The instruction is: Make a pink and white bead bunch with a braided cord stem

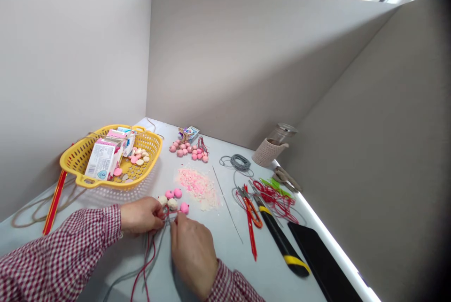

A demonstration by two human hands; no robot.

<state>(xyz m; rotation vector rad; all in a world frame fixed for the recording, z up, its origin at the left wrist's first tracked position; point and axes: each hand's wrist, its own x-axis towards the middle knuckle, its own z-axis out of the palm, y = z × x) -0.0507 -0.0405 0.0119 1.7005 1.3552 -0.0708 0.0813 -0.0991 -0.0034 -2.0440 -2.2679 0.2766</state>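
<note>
Your left hand (141,215) is closing narrowly on the red and grey cords (150,250), which are trailing toward the front edge of the desk (232,264), apparently to keep the slack away from the loose pieces. Your right hand (193,255) is working at the same strands with its fingertips (178,217) in a narrow pinch. Your knuckles are hiding the contact, so you cannot tell whether those fingertips are holding cord.

The pink and cream beads (172,204) are lying just beyond your fingers, near the middle of the front edge, and are probably placed there for quick reach. A heap of pink crumbs (197,187) is sitting just behind them. Strung pink beads (186,150) are resting toward the far edge, seemingly set apart from the loose ones.

A yellow plastic basket (75,162) is standing at the left edge, holding printed cartons (102,158) and more beads. Toward the right edge, a coil of grey cord (239,162), a tangle of red cord (275,198), orange-handled snips (252,210) and a utility knife (282,241) are lying within your right hand's reach, clear of your working patch.
</note>
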